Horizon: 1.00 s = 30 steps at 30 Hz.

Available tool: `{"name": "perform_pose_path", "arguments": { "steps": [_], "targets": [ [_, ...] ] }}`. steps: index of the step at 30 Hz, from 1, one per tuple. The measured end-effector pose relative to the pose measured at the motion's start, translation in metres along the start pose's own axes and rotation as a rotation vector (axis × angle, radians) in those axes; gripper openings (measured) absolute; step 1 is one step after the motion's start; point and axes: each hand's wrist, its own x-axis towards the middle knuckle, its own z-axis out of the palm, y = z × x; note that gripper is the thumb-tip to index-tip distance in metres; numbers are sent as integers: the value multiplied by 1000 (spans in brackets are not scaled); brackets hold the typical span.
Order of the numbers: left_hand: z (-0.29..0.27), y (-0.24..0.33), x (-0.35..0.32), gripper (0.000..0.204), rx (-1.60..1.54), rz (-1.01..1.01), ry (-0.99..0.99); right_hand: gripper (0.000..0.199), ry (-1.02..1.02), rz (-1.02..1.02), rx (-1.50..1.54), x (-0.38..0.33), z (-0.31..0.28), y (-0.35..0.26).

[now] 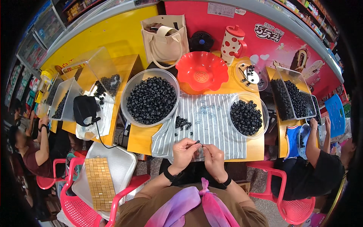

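My left hand (184, 152) and my right hand (214, 159) meet over the near edge of a grey striped cloth (211, 125). Between their fingertips sits a small black bead (198, 142); both hands pinch around it. A little heap of loose black beads (183, 123) lies on the cloth just beyond my left hand. A large clear bowl of black beads (151, 99) stands at the cloth's left, a smaller clear bowl of beads (246, 116) at its right.
A red scalloped bowl (201, 70), a beige tote bag (165, 38), a spotted jug (233, 44) and clear bead boxes (293, 96) stand further back. Red plastic chairs (79, 181) and a tray with a gold tile sheet (99, 181) lie left. Other people sit on both sides.
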Motion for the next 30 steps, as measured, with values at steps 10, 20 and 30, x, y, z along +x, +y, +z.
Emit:
{"name": "perform_pose_path", "arguments": {
  "steps": [10,20,30],
  "targets": [
    [-9,9,5,4,-74,-177,-42,8,84,-15,-8,-1,11,5],
    [-9,-3,0,1,-237,-69,-18,8,17,70,111,-3,16,2],
    [-2,-6,-8,4,-11,67,100,12,183,-49,-108,-8,41,-5]
  ]
}}
